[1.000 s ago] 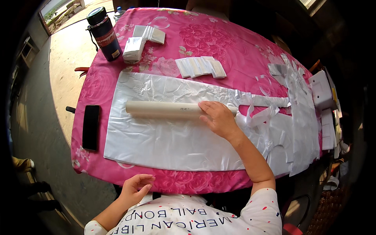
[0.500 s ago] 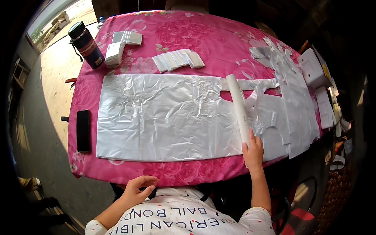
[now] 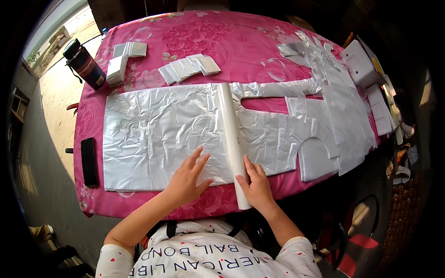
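A long cream cylindrical tube (image 3: 231, 132) is lying across crinkled silvery-white plastic sheeting (image 3: 157, 132), centre frame. The right hand (image 3: 257, 186) is touching it, grip unclear; the left hand (image 3: 184, 180) is holding its fingers apart. Uneven pushing could be bunching the sheeting.

I face a pink floral tablecloth (image 3: 241, 41) carrying white plastic bags (image 3: 157, 129), folded packets (image 3: 187, 67), a phone (image 3: 89, 162) and a bottle (image 3: 86, 66).

Grey floor (image 3: 46, 194), sunlit patch (image 3: 56, 125) at left (bright opening (image 3: 65, 37) beyond); pink-clothed table (image 3: 199, 34); red chair (image 3: 364, 241) lower right.
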`<state>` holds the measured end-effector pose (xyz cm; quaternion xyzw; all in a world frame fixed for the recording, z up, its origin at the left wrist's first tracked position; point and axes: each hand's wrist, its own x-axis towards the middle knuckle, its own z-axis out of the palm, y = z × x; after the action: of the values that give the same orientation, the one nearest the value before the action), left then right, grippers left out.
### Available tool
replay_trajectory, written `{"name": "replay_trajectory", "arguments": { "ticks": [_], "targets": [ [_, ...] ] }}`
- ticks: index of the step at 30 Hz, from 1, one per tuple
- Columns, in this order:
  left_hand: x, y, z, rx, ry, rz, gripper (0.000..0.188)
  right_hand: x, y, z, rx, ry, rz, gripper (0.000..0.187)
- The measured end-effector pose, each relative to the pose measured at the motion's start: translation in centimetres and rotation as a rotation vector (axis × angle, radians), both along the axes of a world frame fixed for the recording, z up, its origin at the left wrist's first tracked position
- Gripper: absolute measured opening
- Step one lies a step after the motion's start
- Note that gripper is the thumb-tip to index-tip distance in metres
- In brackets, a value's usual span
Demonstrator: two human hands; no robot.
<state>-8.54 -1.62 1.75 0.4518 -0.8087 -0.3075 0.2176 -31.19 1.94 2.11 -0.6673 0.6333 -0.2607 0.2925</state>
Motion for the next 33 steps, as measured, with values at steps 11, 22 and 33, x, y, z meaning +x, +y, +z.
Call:
{"name": "replay_trajectory", "arguments": {
  "ticks": [11,22,33],
  "targets": [
    [-6.7,-3.6,-1.5,-0.184,-0.145,-0.126,0.081,-18.4,-8.4,-3.4,-0.361,0.535,0.037,0.044],
    [-9.7,-3.0,-1.0,-0.122,-0.137,-0.047,0.074,-31.5,-6.6,-4.9,-0.248,0.637,-0.659,0.024],
    [-9.6,-2.6,0.5,0.030,0.311,-0.138,0.059,-14.3,-5.2,2.5,-0.602,0.248,-0.432,0.016]
  ]
}}
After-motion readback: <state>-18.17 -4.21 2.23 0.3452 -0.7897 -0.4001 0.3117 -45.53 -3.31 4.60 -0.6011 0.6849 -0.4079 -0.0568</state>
